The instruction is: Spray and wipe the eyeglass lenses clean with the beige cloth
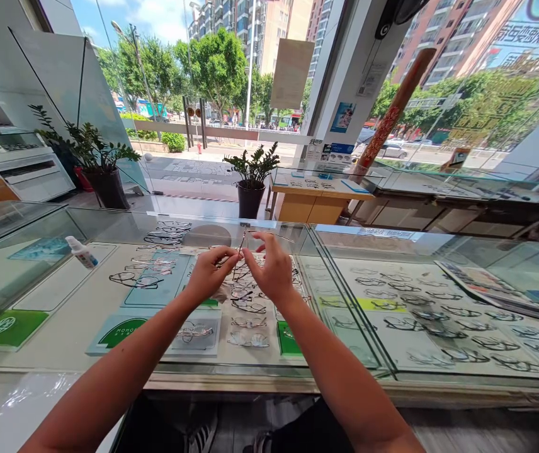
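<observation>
The thin-rimmed eyeglasses (240, 249) are raised above the glass-topped surface (269, 371), at 12 o'clock from the wearer. Both hands hold them: the left hand (209, 270) pinches one side narrowly, while the right hand (272, 267) closes thumb and forefinger about the other, its remaining fingers loosely bent. A pale scrap (223, 293) shows under the left hand; whether it is gripped, I cannot tell. The frame looks light and springy, its lenses probably slick and easily smudged, so the rim or bridge should make the safest hold; the slender temples would likely bend.

From the hands, a spray bottle (81, 252) stands at 9 o'clock, a green-printed box (123, 330) at 8, and rows of spectacles (404, 324) at 4. Nothing appears to block the hands.
</observation>
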Available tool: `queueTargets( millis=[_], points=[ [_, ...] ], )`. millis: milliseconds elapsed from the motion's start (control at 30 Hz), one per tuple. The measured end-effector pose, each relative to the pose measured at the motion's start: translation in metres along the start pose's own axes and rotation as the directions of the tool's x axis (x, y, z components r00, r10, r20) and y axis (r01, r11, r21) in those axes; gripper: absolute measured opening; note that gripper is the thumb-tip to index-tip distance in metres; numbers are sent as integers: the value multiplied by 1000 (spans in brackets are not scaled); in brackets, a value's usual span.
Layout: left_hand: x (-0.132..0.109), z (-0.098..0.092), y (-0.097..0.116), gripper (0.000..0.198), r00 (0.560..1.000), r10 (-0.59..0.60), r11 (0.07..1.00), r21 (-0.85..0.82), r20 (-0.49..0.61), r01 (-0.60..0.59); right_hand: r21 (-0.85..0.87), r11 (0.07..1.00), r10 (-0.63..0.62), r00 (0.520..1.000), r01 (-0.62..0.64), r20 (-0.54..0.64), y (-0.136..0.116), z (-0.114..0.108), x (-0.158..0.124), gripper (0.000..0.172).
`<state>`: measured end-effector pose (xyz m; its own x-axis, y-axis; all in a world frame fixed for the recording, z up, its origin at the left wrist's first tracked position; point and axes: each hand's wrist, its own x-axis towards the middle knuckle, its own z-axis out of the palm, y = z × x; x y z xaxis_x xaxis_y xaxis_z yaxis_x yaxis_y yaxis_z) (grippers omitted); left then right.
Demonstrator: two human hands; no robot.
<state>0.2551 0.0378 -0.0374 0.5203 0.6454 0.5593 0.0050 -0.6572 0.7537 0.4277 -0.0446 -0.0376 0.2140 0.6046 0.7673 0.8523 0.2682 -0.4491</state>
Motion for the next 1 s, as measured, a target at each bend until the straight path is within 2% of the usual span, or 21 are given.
queueTargets(
  millis=[300,600,767,1000],
  points=[
    [-2,1,-6,32,995,-29,999,-19,-94,28,-33,999,-9,1000,9,0,3,0,2,27],
    [2,-6,-6,32,951,-61,998,-41,-304,50,-95,993,72,997,-72,0,9,-1,4,22],
    [2,-8,-12,30,922,-77,996,-79,-378,51,-149,980,142,988,-132,62,11,1,3,24],
    [5,-10,-14,30,881,-58,997,-66,-470,30,-209,973,140,974,-101,177,14,4,2,25]
  ],
)
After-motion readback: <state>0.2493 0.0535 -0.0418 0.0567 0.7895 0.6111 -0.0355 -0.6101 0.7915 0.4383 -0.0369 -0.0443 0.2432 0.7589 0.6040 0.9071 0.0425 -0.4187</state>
